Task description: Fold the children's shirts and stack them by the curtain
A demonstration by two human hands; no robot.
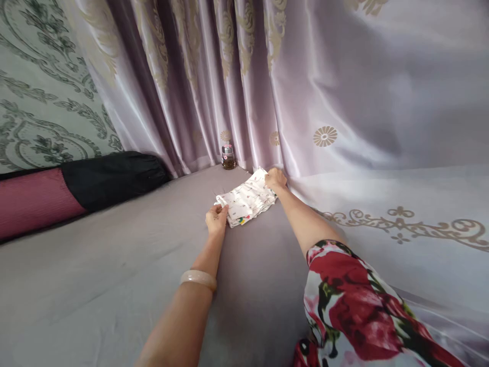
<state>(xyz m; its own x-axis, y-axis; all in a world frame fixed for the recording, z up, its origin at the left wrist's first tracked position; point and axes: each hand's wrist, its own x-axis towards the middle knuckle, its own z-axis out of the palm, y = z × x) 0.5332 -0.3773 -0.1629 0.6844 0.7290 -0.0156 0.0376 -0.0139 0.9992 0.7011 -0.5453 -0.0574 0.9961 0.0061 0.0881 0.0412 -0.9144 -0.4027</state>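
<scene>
A folded white cloth [246, 198] with a small scattered print lies in layers on the grey sheet, its long side running up to the right. At its near left end, my left hand [216, 219] pinches the edge between thumb and fingers. My right hand [275, 179] grips the far right end, its fingers curled over the corner. Some coloured print, green and yellow, shows on the lower layers along the front edge. The undersides of the layers are hidden.
A small dark jar [228, 156] with a shiny lid stands behind the cloth, by the curtain [252, 102]. On the left, a black and dark pink roll [110, 178] lies along the patterned wall [46, 92]. The grey sheet [114, 285] spreads across the foreground.
</scene>
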